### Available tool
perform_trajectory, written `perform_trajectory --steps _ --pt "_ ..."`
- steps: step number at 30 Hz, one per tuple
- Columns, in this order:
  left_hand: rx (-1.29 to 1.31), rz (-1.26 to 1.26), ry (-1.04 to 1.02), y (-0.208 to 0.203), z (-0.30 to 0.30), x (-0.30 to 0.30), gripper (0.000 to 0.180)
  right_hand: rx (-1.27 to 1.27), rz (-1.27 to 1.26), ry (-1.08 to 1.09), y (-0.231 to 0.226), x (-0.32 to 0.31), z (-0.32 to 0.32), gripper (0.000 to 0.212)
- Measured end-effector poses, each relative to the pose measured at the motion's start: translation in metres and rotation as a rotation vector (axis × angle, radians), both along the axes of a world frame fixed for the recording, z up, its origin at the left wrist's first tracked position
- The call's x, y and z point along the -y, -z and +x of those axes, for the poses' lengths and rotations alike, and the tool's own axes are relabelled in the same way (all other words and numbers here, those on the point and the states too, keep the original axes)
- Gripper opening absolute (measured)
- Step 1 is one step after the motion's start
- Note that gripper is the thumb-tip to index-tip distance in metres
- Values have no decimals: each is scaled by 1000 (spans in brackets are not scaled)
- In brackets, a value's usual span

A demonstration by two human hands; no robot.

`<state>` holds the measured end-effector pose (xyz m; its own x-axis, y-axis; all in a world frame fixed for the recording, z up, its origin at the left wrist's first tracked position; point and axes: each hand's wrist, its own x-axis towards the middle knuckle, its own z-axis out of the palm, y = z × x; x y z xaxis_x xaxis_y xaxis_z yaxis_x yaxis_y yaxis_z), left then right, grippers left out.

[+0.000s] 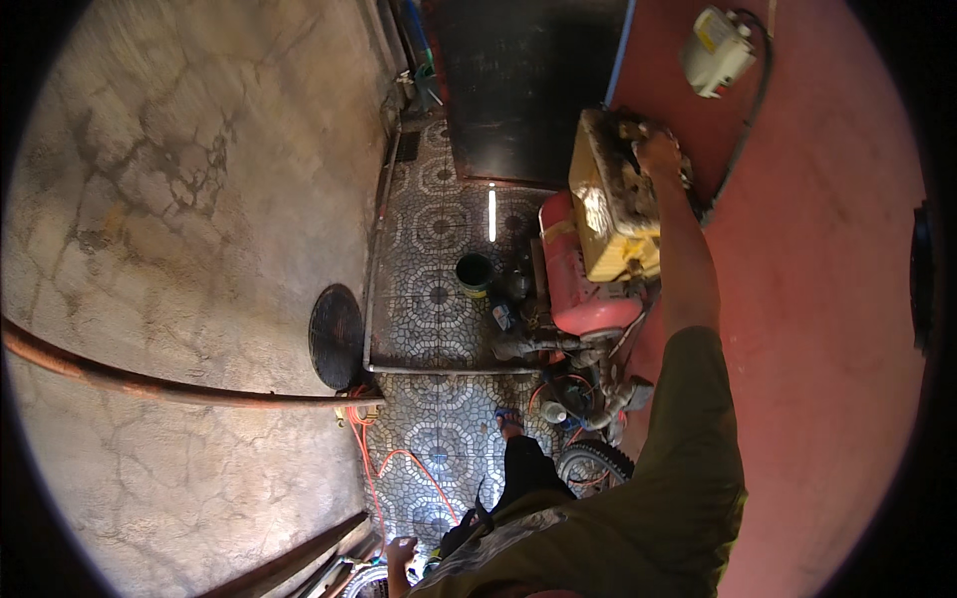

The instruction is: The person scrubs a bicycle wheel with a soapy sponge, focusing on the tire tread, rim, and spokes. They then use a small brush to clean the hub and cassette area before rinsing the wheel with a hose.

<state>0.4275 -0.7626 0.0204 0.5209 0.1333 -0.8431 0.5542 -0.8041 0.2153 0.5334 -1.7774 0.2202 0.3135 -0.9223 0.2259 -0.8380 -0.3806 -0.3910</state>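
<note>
My right arm stretches up and to the right, with my right hand (pixel 658 155) at the far edge of a dirty yellow box-shaped container (pixel 610 249). Its fingers are curled down among dark, grimy things at the top, and what they grip is hidden. The container rests on a red rounded tank (pixel 588 301), next to the red wall. Low in the picture, my left hand (pixel 401 551) hangs near the cracked wall with its fingers curled in. Nothing shows in it.
Grey pipes and fittings (pixel 558 346) crowd below the tank, with a tyre (pixel 595 464) nearer me. A dark green bucket (pixel 475 271) stands on the patterned floor. An orange hose (pixel 419 465) trails at left. A rusty pipe (pixel 179 389) crosses the cracked wall. A dark panel (pixel 528 90) stands beyond.
</note>
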Motion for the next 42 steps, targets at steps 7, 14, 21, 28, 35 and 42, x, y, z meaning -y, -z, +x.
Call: perform_trajectory --steps 7,14,21,28,35,42 --pt "224 -52 -77 -21 5 21 33 -395 -143 41 51 57 70 43" --pt "114 -69 -512 -11 -16 56 27 -352 -342 353 70 145 33 49" --pt "115 -52 -645 -23 -103 38 34 184 -977 -84 59 192 38 38" --pt "281 -17 -762 -29 -193 -4 35 873 67 -603 135 -65 159 32" --pt "217 -149 -1170 0 -419 -52 38 445 1556 -1256 167 -679 32 52" --pt "171 66 -1588 -21 -665 -74 17 -261 729 -2389 177 -1025 -233 49"
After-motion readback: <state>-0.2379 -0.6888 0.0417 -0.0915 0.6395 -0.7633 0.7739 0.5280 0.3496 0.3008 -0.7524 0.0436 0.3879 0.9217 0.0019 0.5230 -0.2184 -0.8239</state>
